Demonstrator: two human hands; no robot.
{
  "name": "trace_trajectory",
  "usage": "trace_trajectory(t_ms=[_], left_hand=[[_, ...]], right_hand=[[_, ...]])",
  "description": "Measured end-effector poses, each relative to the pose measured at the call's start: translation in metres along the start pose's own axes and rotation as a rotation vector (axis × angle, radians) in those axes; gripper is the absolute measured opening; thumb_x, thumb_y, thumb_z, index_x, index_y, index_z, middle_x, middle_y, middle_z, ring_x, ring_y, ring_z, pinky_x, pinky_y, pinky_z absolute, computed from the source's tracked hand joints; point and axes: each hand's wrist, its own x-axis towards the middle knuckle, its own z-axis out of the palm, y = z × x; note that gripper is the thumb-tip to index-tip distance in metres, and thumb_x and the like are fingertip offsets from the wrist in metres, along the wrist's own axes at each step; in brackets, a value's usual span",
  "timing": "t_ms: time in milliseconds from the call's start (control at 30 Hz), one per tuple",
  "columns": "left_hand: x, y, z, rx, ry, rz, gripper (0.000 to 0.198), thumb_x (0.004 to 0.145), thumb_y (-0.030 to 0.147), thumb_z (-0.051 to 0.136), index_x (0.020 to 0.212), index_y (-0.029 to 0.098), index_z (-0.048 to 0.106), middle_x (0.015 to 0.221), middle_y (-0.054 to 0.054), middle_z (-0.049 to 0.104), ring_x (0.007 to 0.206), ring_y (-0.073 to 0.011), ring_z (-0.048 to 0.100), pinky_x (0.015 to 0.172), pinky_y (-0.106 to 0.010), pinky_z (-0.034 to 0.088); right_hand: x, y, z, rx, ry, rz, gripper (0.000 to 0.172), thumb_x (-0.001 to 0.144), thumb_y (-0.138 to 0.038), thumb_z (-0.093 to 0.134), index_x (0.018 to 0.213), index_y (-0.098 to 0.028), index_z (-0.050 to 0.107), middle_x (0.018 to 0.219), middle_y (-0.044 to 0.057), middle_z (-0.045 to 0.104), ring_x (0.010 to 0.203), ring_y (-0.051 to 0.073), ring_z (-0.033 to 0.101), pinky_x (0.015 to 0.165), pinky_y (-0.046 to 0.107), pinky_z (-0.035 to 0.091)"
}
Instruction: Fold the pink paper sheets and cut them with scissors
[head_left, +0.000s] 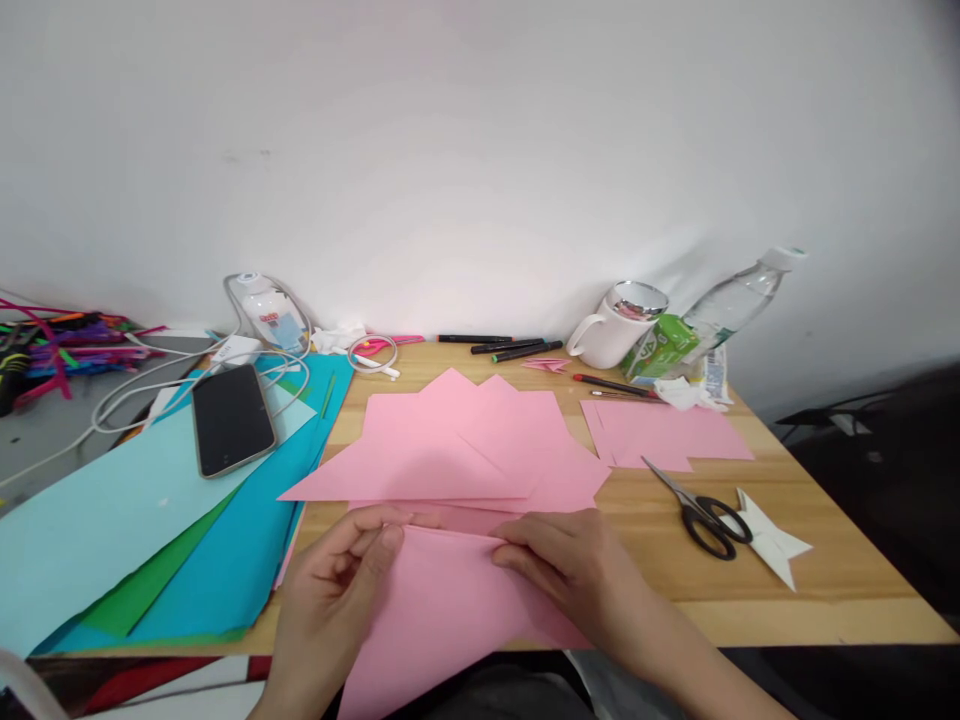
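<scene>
A pink paper sheet lies at the near edge of the wooden desk and hangs over it toward me. My left hand pinches its upper left edge between thumb and fingers. My right hand presses down on its upper right edge with curled fingers. Just beyond the hands lie more folded pink sheets, overlapping in triangular shapes.
Blue and green paper sheets lie on the left with a phone on top. Black scissors and a white paper star sit on the right. A white mug, a water bottle, markers and cables line the wall.
</scene>
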Motion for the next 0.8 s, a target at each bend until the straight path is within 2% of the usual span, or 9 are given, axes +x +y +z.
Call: trace_trajectory(t_ms=[167,400,467,533,567,633,667,733,800], left_hand=[[-0.003,0.004,0.004,-0.032,0.049,-0.078,0.018,0.074,0.037,0.063,0.077,0.02,0.067,0.048,0.006,0.044,0.041,-0.0058,0.027,0.037,-0.017,0.022],[-0.001,0.0,-0.004,0.056,-0.032,-0.031,0.021,0.079,0.039,0.06,0.082,0.019,0.067,0.064,0.001,0.064,0.043,-0.0066,0.042,0.039,-0.017,0.033],[0.004,0.001,-0.011,0.165,-0.126,0.115,0.02,0.084,0.034,0.055,0.093,0.021,0.067,0.079,-0.001,0.07,0.057,-0.0107,0.058,0.049,-0.019,0.044],[0.01,0.005,-0.017,0.357,-0.223,0.406,0.022,0.085,0.028,0.055,0.104,0.024,0.064,0.099,-0.003,0.071,0.088,-0.017,0.065,0.076,-0.027,0.051],[0.013,0.008,-0.018,0.479,-0.269,0.596,0.028,0.082,0.026,0.059,0.11,0.025,0.062,0.109,-0.003,0.068,0.104,-0.0199,0.061,0.092,-0.035,0.046],[0.018,0.015,-0.016,0.7,-0.351,0.868,0.029,0.081,0.022,0.062,0.109,0.025,0.061,0.112,-0.001,0.068,0.12,-0.0238,0.05,0.111,-0.051,0.018],[0.02,0.019,-0.012,0.764,-0.424,0.935,0.025,0.081,0.026,0.063,0.106,0.024,0.062,0.105,0.0,0.07,0.12,-0.0236,0.051,0.113,-0.052,0.008],[0.023,0.022,-0.004,0.79,-0.512,0.941,0.009,0.084,0.029,0.06,0.083,0.023,0.065,0.079,0.004,0.071,0.108,-0.0219,0.059,0.113,-0.053,0.001],[0.027,0.022,0.001,0.788,-0.548,0.873,0.019,0.087,0.03,0.056,0.071,0.022,0.064,0.068,0.006,0.068,0.084,-0.0166,0.065,0.111,-0.051,0.014]], right_hand=[[0.002,0.0,0.0,0.017,-0.006,0.006,0.028,0.094,-0.031,0.047,0.076,-0.016,0.062,0.062,-0.001,0.064,0.054,0.01,0.056,0.052,0.021,0.035],[0.001,-0.003,-0.001,0.119,-0.06,0.082,0.028,0.094,-0.032,0.048,0.075,-0.017,0.063,0.063,-0.001,0.064,0.054,0.009,0.056,0.054,0.019,0.038],[0.002,-0.003,-0.001,0.124,-0.061,0.093,0.029,0.093,-0.032,0.048,0.074,-0.017,0.063,0.062,-0.001,0.063,0.054,0.008,0.055,0.054,0.019,0.037],[0.003,-0.003,0.001,0.117,-0.061,0.091,0.029,0.093,-0.032,0.048,0.074,-0.017,0.064,0.062,-0.001,0.063,0.054,0.009,0.055,0.054,0.019,0.037],[0.005,-0.004,0.003,0.106,-0.065,0.086,0.029,0.094,-0.032,0.048,0.075,-0.017,0.064,0.062,0.0,0.063,0.054,0.009,0.055,0.055,0.019,0.037],[0.008,-0.006,0.006,0.071,-0.092,0.069,0.032,0.094,-0.034,0.046,0.073,-0.017,0.064,0.061,0.0,0.063,0.053,0.009,0.054,0.055,0.02,0.037],[0.01,-0.008,0.007,0.048,-0.115,0.065,0.034,0.094,-0.034,0.045,0.071,-0.016,0.063,0.06,0.001,0.063,0.052,0.01,0.054,0.054,0.02,0.036],[0.014,-0.012,0.007,0.002,-0.167,0.065,0.037,0.095,-0.032,0.044,0.067,-0.016,0.062,0.058,0.001,0.062,0.051,0.011,0.053,0.052,0.021,0.034],[0.017,-0.017,0.003,-0.031,-0.214,0.08,0.032,0.094,-0.028,0.045,0.07,-0.016,0.063,0.061,0.002,0.064,0.053,0.011,0.055,0.053,0.021,0.034]])
